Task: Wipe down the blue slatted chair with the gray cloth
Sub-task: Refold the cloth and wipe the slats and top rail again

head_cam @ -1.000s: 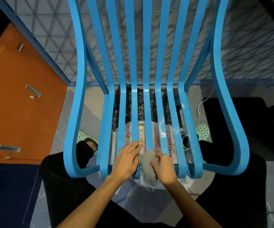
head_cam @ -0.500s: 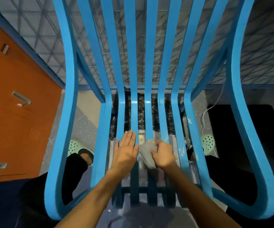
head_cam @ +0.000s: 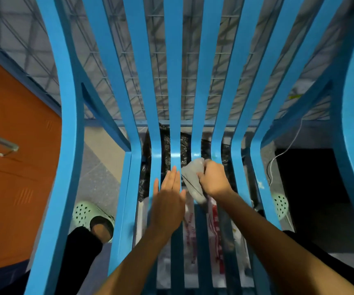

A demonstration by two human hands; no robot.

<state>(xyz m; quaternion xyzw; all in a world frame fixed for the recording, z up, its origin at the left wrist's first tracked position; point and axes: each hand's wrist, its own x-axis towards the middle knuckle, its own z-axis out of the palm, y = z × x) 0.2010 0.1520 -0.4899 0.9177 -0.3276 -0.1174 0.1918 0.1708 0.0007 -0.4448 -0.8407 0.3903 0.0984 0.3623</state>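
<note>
Moved up the chair [head_cam: 173,81]: right hand [head_cam: 213,179] clutching gray cloth [head_cam: 191,177], left hand [head_cam: 167,203] fingers [head_cam: 171,179] straight.

1. The blue slatted chair [head_cam: 173,81] is filling nearly the whole frame, seen from above. Its glossy painted slats are running down from the top edge, drawing together at mid-frame where the back is bending into the seat, then carrying on toward the bottom edge. Two wider curved side rails are sweeping down the left and right of the frame.
2. The gray cloth [head_cam: 191,179] is sitting bunched and creased just right of the frame's centre, near the bend, lying against the middle slats. The right hand [head_cam: 213,179] is gripping its right side, and its lower end is trailing toward the bottom of the frame.
</note>
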